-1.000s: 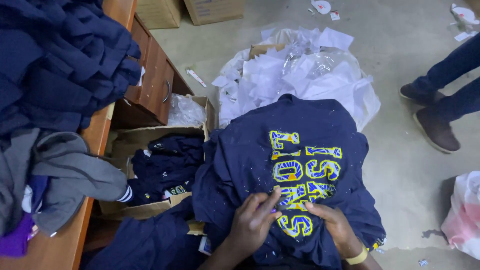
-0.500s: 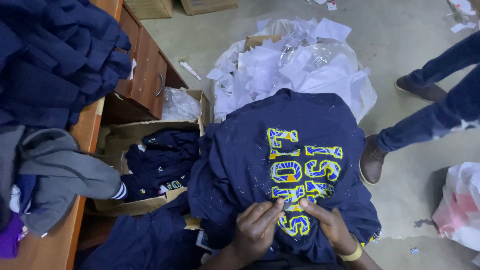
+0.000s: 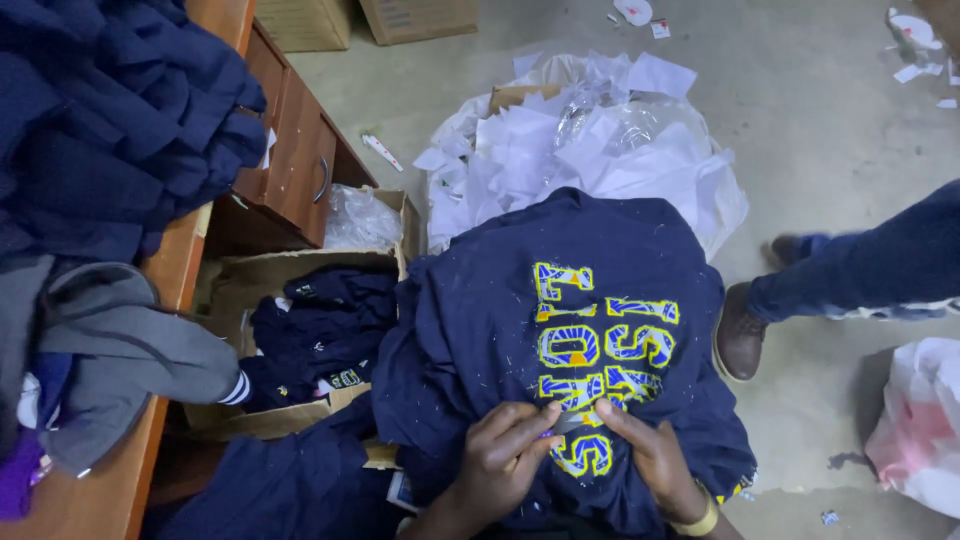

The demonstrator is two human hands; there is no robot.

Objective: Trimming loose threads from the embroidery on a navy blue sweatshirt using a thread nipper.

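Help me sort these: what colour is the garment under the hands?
Navy garment with yellow-and-blue lettering, in the head view.

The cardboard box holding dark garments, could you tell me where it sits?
In the head view, the cardboard box sits left of the navy garment under both hands, beside the wooden desk.

An open brown cardboard box (image 3: 270, 420) sits on the floor beside the wooden bench, with a clear plastic bag (image 3: 358, 218) at its far flap. Two more cardboard boxes (image 3: 415, 18) stand at the top edge. A white-and-pink plastic bag (image 3: 920, 430) lies at the right.
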